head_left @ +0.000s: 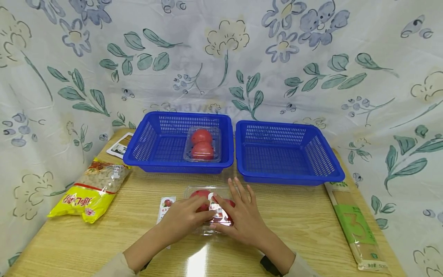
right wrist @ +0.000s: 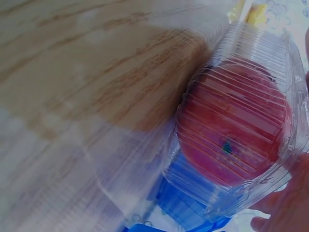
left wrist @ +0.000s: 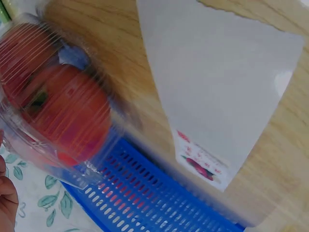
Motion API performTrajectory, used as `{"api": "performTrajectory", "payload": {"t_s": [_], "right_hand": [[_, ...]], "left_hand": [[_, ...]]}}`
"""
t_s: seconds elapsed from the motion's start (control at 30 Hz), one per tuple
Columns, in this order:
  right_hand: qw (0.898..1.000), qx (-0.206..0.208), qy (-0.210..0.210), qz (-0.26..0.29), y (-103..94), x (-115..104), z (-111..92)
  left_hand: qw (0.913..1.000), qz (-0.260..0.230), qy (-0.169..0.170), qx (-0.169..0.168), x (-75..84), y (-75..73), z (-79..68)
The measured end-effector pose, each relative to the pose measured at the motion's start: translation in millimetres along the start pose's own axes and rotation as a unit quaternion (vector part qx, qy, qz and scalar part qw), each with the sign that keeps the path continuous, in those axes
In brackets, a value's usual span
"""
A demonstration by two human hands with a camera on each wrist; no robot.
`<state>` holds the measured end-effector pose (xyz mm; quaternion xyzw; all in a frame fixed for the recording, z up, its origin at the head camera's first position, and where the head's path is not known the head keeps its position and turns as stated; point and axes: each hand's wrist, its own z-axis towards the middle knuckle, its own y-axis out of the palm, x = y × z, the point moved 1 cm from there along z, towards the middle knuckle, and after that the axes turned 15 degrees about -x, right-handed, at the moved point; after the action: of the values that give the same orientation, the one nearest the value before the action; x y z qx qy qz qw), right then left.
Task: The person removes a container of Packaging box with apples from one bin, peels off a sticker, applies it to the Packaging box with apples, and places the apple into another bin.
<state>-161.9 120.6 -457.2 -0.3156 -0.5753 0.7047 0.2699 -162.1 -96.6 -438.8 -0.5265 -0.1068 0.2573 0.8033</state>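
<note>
A clear plastic box (head_left: 207,231) of red tomatoes (head_left: 201,193) lies on the table in front of me. On its lid is a white sticker label (head_left: 217,215) with red print. My left hand (head_left: 185,216) rests over the lid's left part, thumb and fingertips at the label's left edge. From the other side my right hand (head_left: 246,219) touches the label with its thumb and index finger, the other fingers stretched out over the lid's far right corner. In both wrist views the ribbed box wall shows with a tomato (right wrist: 231,125) behind it.
A backing sheet with a printed label (head_left: 167,203) lies left of the box. Behind stand two blue baskets, the left basket (head_left: 162,168) holding another tomato box (head_left: 202,144). A yellow food bag (head_left: 90,192) lies left, a noodle pack (head_left: 356,227) right, a white-edged card (head_left: 119,146) back left.
</note>
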Motion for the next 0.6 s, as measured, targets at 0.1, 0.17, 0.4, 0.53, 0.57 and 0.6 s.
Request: {"api": "performTrajectory", "payload": {"t_s": [0.1,0.17,0.4,0.53,0.57,0.6], "right_hand": [[1.0,0.002,-0.002,0.01,0.8,0,0],[1.0,0.004,-0.005,0.022,1.7,1,0],[0.998,0.005,-0.009,0.063,4.0,2,0],[0.998,0.006,-0.009,0.069,5.4,3,0],[0.997,0.006,-0.008,0.071,5.7,4,0],[0.997,0.006,-0.008,0.072,5.8,4,0]], "left_hand": [[0.9995,-0.026,-0.02,-0.002,-0.6,2.9,-1.9],[0.997,-0.062,-0.046,-0.005,-1.3,5.0,-3.8],[0.977,-0.187,-0.101,0.018,-2.6,13.9,-8.3],[0.9693,-0.218,-0.109,0.029,-2.5,17.2,-7.6],[0.9677,-0.224,-0.111,0.03,-2.5,17.5,-7.3],[0.9664,-0.229,-0.113,0.031,-2.5,17.6,-7.0]]}}
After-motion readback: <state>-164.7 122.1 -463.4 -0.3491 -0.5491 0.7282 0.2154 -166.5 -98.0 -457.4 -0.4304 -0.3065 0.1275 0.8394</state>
